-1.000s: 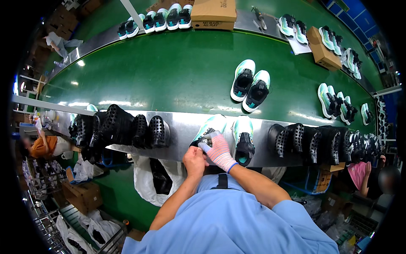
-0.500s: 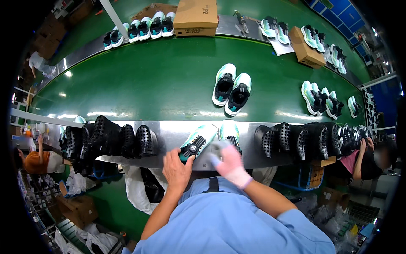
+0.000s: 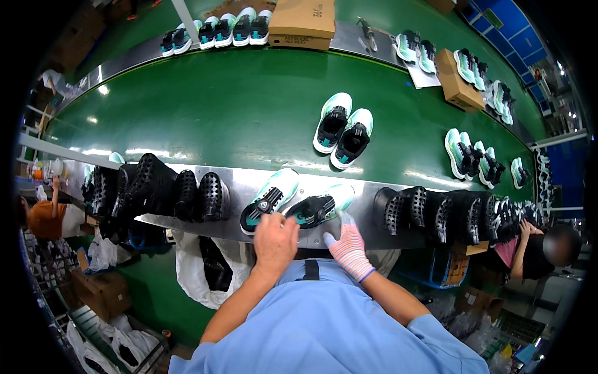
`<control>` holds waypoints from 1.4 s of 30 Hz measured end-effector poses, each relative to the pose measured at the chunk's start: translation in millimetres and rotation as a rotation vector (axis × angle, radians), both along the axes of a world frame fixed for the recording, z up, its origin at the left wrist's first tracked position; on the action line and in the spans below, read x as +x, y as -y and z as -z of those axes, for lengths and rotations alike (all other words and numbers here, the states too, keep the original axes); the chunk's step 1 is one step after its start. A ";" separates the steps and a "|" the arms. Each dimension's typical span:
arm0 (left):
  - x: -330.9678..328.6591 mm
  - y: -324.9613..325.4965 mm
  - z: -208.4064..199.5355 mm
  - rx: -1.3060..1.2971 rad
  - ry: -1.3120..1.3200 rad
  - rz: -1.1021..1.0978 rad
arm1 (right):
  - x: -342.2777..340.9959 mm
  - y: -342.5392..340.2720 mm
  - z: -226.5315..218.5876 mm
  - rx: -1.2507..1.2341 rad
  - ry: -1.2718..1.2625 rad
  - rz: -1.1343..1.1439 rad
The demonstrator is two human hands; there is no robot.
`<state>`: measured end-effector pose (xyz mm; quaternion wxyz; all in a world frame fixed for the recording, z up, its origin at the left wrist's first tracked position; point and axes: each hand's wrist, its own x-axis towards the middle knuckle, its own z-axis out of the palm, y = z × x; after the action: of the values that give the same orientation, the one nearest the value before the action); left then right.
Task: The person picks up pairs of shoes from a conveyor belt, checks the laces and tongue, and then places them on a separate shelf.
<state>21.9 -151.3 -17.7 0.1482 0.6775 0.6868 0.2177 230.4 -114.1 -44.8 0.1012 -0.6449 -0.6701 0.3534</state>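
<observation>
Two sneakers in mint green, white and black lie on the metal ledge before me, each with a round dial on its tongue. The left sneaker point(image 3: 275, 192) points away from me. Turned askew, the right sneaker point(image 3: 330, 204) has its toe to the far right and its heel by my left hand point(image 3: 276, 244). That bare hand has its fingers curled in at the heel; the fingertips are slightly blurred and what they hold, if anything, is hidden. My right hand point(image 3: 350, 248), in a striped knit glove, is open, thumb and fingers apart, fingertips close to the right sneaker's side.
Black studded boots point(image 3: 149, 190) line the ledge at left, more black boots point(image 3: 440, 212) at right. On the green belt point(image 3: 237, 112) stand a sneaker pair point(image 3: 342, 131) and several others. A cardboard box point(image 3: 302, 25) sits on the far ledge. A co-worker point(image 3: 529, 249) is at right.
The right sneaker has turned from pointing away to lying askew, and the left one has shifted slightly left. My left hand has left the left sneaker; my gloved hand has moved right and spread.
</observation>
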 end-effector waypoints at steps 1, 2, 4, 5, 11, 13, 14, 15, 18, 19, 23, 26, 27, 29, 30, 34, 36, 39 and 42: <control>6.7 7.0 15.0 -0.012 0.068 0.042 | 2.3 -10.6 -4.7 0.001 0.002 -0.007; 11.5 7.9 23.5 -0.009 0.069 0.036 | 2.4 -27.2 -7.2 0.174 -0.061 -0.231; 18.6 7.6 34.4 -0.114 0.045 0.040 | -5.4 -51.7 -9.2 0.290 -0.137 -0.502; 20.1 5.5 37.7 -0.113 0.043 0.039 | -6.6 -58.8 -6.3 0.291 -0.139 -0.503; 15.6 -10.8 57.6 -0.142 0.128 -0.015 | -19.8 -72.0 -4.2 0.203 0.040 -0.779; 15.9 -10.3 58.0 -0.206 0.115 -0.035 | -25.5 -76.4 -6.3 0.205 0.108 -0.800; 14.5 -11.4 55.4 -0.226 0.182 -0.047 | -28.0 -78.0 -5.0 0.203 0.133 -0.803; 14.7 -14.9 53.6 -0.220 0.179 -0.040 | -28.6 -80.0 -3.8 0.201 0.159 -0.806; 16.8 -26.2 27.5 -0.464 0.378 -0.165 | -10.3 -72.8 11.9 0.215 0.072 -0.746; 17.7 -31.8 22.4 -0.472 0.376 -0.161 | -5.5 -71.0 14.2 0.252 0.028 -0.713; 18.1 -36.9 37.2 -0.582 0.360 -0.134 | -3.1 -64.4 6.2 0.176 -0.060 -0.601; 17.0 -30.4 53.6 -0.468 0.319 -0.138 | 1.9 -55.4 12.3 0.271 -0.220 -0.396; 17.1 -29.6 56.0 -0.440 0.338 -0.133 | 4.6 -52.5 15.7 0.323 -0.280 -0.308; 17.6 -31.6 54.5 -0.410 0.351 -0.124 | 6.7 -46.3 21.6 0.364 -0.206 -0.253; 18.8 -32.5 53.5 -0.446 0.349 -0.141 | 6.0 -42.1 24.8 0.372 -0.203 -0.264; 38.2 -44.1 22.8 -0.418 0.212 -0.098 | 9.5 -39.2 28.3 0.324 -0.133 -0.338; 31.9 -39.0 42.0 -0.325 0.264 -0.016 | 4.8 -38.5 32.4 0.276 -0.049 -0.394; 19.6 -37.1 62.8 -0.346 0.401 -0.065 | -10.0 -41.1 29.0 0.230 0.057 -0.458; 23.2 -43.1 69.9 -0.724 0.869 -0.308 | -4.2 -39.1 18.9 0.177 -0.088 -0.347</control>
<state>45.2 -108.2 -87.6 0.6047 0.3246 0.6844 0.2460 226.3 -75.0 -63.7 0.1245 -0.4923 -0.7945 0.3330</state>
